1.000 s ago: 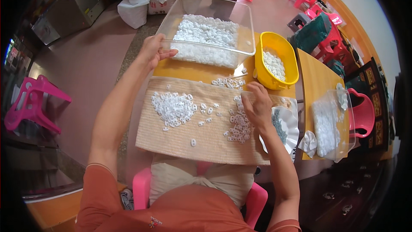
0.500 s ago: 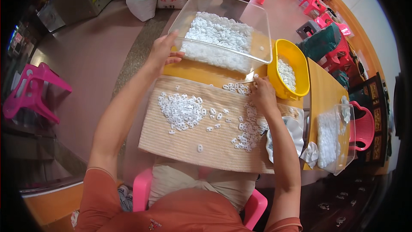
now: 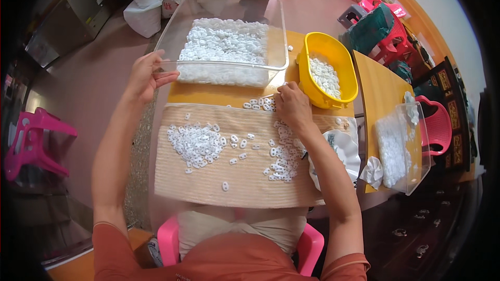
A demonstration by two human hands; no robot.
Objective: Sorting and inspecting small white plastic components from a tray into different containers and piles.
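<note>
My left hand (image 3: 147,76) is at the near left corner of a large clear plastic bin (image 3: 285,61), thumb at the rim and fingers along the front wall. The bin holds a heap of small white oval pieces with two dark holes. My right hand (image 3: 294,106) is closed, fingertips down by a cluster of the same pieces (image 3: 256,104) at the cloth's far edge. A thin pale strip (image 3: 268,96) shows at its fingertips; what the fingers hold is hidden. On the ribbed beige cloth (image 3: 198,190) lie a left pile (image 3: 195,143) and a right pile (image 3: 283,164).
A yellow tub (image 3: 348,73) with white pieces stands right of the bin. A crumpled white bag (image 3: 345,151) lies under my right forearm. Further right, a second table (image 3: 371,86) bears another clear bin (image 3: 416,161). A pink stool (image 3: 39,143) stands at left; white sacks (image 3: 143,18) lie behind.
The clear bin has shifted left, away from the yellow tub, with my left hand at its corner. My right hand stays near the same cluster. The whole view has turned somewhat.
</note>
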